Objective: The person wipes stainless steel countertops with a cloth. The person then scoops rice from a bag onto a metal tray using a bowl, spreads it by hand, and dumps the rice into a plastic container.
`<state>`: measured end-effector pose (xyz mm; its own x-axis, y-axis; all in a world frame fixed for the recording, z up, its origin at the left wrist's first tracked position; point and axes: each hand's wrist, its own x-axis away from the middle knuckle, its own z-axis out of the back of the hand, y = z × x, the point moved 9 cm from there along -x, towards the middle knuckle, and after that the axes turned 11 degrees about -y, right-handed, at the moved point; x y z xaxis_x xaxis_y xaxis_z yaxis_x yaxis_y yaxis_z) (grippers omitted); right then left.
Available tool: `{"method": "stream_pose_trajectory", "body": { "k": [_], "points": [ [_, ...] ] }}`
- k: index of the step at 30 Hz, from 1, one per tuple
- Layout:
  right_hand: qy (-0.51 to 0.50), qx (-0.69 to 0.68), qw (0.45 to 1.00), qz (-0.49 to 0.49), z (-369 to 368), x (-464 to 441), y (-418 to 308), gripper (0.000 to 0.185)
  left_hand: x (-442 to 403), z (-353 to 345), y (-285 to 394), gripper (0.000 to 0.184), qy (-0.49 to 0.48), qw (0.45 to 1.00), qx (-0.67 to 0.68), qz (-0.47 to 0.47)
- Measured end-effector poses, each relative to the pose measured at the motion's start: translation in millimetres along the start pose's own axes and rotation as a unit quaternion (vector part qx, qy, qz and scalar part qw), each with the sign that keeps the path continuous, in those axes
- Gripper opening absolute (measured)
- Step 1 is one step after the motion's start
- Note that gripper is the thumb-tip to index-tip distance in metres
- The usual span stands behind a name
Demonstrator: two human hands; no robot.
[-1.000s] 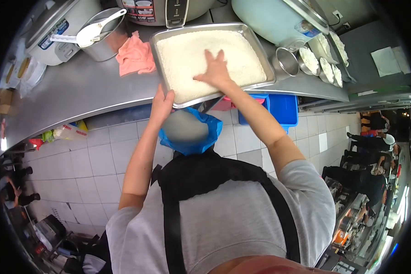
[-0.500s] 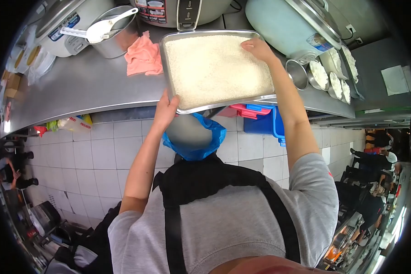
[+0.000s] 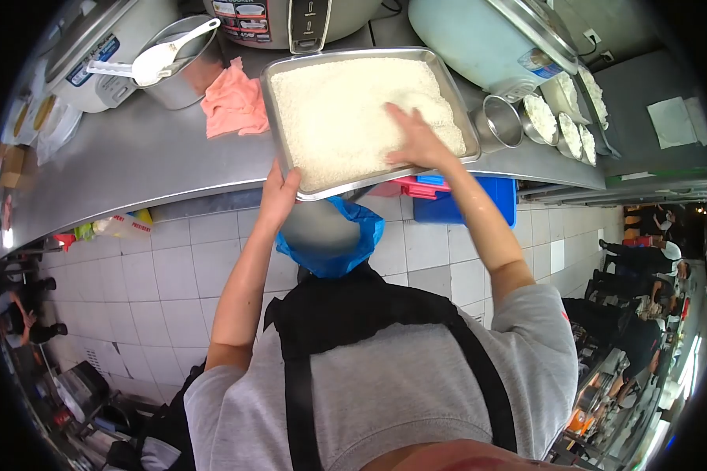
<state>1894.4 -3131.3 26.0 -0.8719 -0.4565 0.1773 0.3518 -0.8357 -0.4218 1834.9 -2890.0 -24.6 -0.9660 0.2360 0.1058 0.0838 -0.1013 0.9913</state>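
A metal tray [image 3: 346, 189] of white grains [image 3: 330, 110] that look like rice rests on the steel counter. My left hand [image 3: 280, 193] is closed on the tray's near left corner, thumb over the rim and the other fingers mostly hidden below. Inside the tray, right of the middle, my right hand [image 3: 418, 143] lies with fingers spread on the grains and holds nothing. Beyond that hand, the grains are ridged and uneven; on the left they lie fairly flat.
Left of the tray lie a pink cloth [image 3: 236, 100] and a metal pot [image 3: 182, 92] with white scoops on top. A metal cup [image 3: 500, 123] and several containers of white food stand right. A rice cooker [image 3: 346, 20] is behind. Below the counter edge hangs a blue bag [image 3: 346, 259].
My right hand has come from the tray's far right corner toward its middle, fingers now spread. Ridges have formed in the grains on the right. My left hand stays at the near corner.
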Motion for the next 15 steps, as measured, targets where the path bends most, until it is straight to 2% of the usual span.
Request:
{"method": "stream_pose_trajectory", "body": {
  "k": [2, 4, 6, 7, 8, 10, 12, 14, 15],
  "points": [
    [-0.012, -0.052, 0.998, -0.023, -11, -17, -41, 0.097, 0, 0, 0, 0.046, -0.004, 1.0, -0.004, 0.006],
    [0.009, -0.039, 0.999, -0.02, -25, -41, -62, 0.091, 1, 0, -1, 0.047, 0.001, 1.0, 0.011, 0.006],
    [0.058, 0.113, 0.991, 0.041, -24, -61, -88, 0.081, 0, 0, -5, 0.047, -0.002, 1.0, 0.003, 0.012],
    [0.02, 0.107, 0.994, -0.013, -22, -70, -80, 0.064, 0, 1, -7, 0.048, -0.007, 1.0, -0.002, 0.017],
    [0.019, 0.105, 0.994, -0.008, -18, -76, -76, 0.064, 1, 3, -6, 0.048, -0.002, 1.0, -0.004, 0.019],
    [0.04, 0.258, 0.964, -0.041, 4, -89, -51, 0.053, 2, 1, -8, 0.049, -0.007, 0.998, 0.011, 0.054],
    [-0.049, 0.195, 0.976, -0.085, 17, -93, -11, 0.05, 3, 1, -3, 0.048, -0.003, 0.999, -0.001, 0.039],
    [-0.272, 0.186, 0.944, 0.029, 15, -102, 15, 0.05, 0, 3, -6, 0.048, 0.001, 1.0, -0.011, 0.024],
    [-0.271, 0.185, 0.944, 0.032, 32, -105, 16, 0.05, -2, 5, -10, 0.048, 0.01, 0.999, -0.035, -0.008]
  ]
}}
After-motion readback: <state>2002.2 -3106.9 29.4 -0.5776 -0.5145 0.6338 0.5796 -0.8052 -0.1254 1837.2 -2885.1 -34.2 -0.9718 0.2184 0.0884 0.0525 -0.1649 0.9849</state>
